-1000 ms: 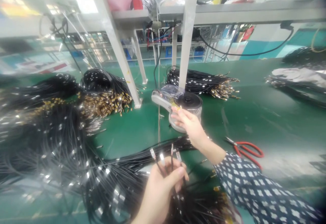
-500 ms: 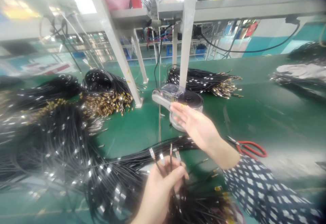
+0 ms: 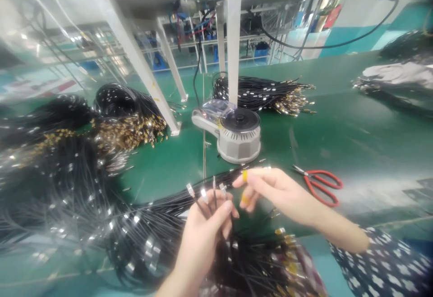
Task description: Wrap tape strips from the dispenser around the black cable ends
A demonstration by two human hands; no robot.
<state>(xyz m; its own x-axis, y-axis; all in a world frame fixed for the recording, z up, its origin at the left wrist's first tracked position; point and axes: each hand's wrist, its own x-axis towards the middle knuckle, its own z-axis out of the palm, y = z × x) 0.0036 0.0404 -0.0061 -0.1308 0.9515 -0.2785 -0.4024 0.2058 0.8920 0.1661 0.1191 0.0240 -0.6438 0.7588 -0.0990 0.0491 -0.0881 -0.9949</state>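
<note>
My left hand (image 3: 209, 225) is closed around several black cables (image 3: 214, 193), whose metal tips and white tags poke up above the fingers. Close by on the right, my right hand (image 3: 267, 191) has its fingers bent but apart, with no object gripped. Small yellow strips, seemingly tape, stick to two of its fingers (image 3: 245, 175). Behind both hands stands a grey-white round tape dispenser (image 3: 238, 146) with a black disc on top. A thick bundle of black cables (image 3: 257, 261) with brass-coloured ends lies below my hands.
Red-handled pliers or cutters (image 3: 323, 184) lie right of my right hand on the green tabletop (image 3: 338, 130). Heaps of black cables (image 3: 77, 184) cover the left side. Another cable bundle (image 3: 264, 96) rests behind the dispenser, near white shelf posts (image 3: 233, 40). A pale cloth (image 3: 399, 74) lies far right.
My right hand has come away from the tape dispenser, down toward my left hand, and yellow strips now show clearly on its fingers. My left hand still grips the cables.
</note>
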